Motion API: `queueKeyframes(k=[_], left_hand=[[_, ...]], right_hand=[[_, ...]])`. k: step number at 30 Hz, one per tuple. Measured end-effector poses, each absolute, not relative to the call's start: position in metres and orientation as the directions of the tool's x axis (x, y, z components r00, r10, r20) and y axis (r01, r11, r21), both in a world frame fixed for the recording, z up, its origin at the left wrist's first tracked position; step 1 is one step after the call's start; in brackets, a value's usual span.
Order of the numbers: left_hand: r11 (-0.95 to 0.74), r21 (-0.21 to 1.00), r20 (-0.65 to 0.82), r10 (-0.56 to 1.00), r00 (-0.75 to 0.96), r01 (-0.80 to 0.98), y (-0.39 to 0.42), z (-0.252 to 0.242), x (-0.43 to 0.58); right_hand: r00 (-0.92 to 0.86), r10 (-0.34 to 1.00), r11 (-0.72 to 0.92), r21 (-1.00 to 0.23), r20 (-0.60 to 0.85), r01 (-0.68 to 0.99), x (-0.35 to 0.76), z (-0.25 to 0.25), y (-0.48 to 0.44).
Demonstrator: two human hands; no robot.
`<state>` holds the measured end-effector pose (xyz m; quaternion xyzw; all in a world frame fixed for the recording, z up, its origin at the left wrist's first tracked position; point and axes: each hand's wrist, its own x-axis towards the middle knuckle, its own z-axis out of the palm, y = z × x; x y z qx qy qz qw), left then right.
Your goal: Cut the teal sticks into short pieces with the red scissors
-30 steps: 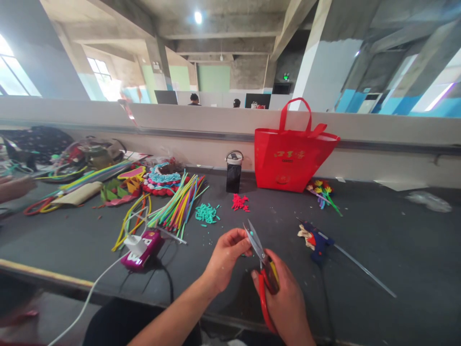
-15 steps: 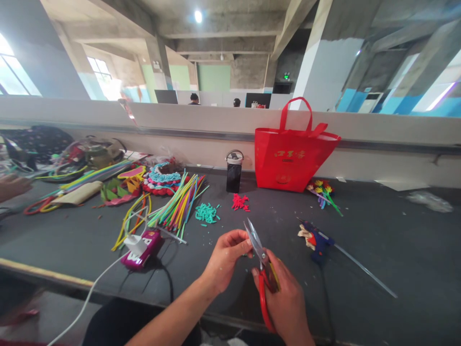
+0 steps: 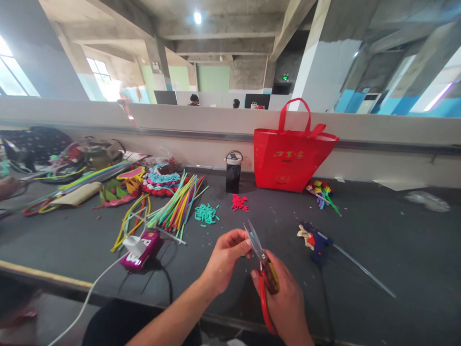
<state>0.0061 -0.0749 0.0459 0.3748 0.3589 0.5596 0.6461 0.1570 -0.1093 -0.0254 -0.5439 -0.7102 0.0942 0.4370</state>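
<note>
My right hand (image 3: 284, 295) is wrapped around the handles of red-handled scissors (image 3: 257, 242), whose blades point up and away, nearly together. Beside the blades, my left hand (image 3: 228, 257) is closed in a pinch, fingertips touching or almost touching the metal. Whatever it pinches is hidden; a tiny teal speck shows at the blade near the fingertips. Beyond the hands lie a heap of short teal pieces (image 3: 206, 214) and a smaller heap of short red pieces (image 3: 239, 203). To their left is a bundle of coloured pipe cleaners (image 3: 178, 206).
A purple power strip (image 3: 142, 252) with a white plug lies left, its cables trailing. A blue glue gun (image 3: 317, 244) with a clear stick lies right. Behind stand a phone (image 3: 233, 178) and a red bag (image 3: 288, 161). Another person's hand (image 3: 9, 187) is at far left.
The scissor blades have closed slightly, and a teal speck now shows by them. Both my hands stay nearly in place. The other person's hand at far left has shifted left.
</note>
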Motion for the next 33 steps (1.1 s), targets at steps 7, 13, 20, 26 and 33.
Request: queueKeyframes(k=[7, 13, 20, 26, 33], left_hand=[[0.096, 0.890, -0.052, 0.992, 0.111, -0.445, -0.075, 0.047, 0.006], [0.110, 0.881, -0.061, 0.991, 0.119, -0.460, -0.076, 0.048, 0.005], [0.112, 0.881, -0.060, 0.990, 0.127, -0.459, -0.076, 0.048, 0.005], [0.080, 0.889, -0.033, 0.993, 0.110, -0.450, -0.075, 0.048, 0.005], [0.117, 0.879, -0.061, 0.989, 0.134, -0.462, -0.078, 0.045, 0.008]], right_hand=[[-0.021, 0.850, 0.396, -0.613, 0.526, 0.684, 0.158, -0.028, -0.108], [-0.002, 0.839, 0.406, -0.624, 0.544, 0.668, 0.155, -0.036, -0.108], [0.007, 0.810, 0.427, -0.597, 0.586, 0.679, 0.151, -0.039, -0.108], [-0.025, 0.827, 0.407, -0.567, 0.562, 0.716, 0.154, -0.032, -0.104], [0.091, 0.897, 0.310, -0.763, 0.433, 0.568, 0.150, -0.031, -0.102]])
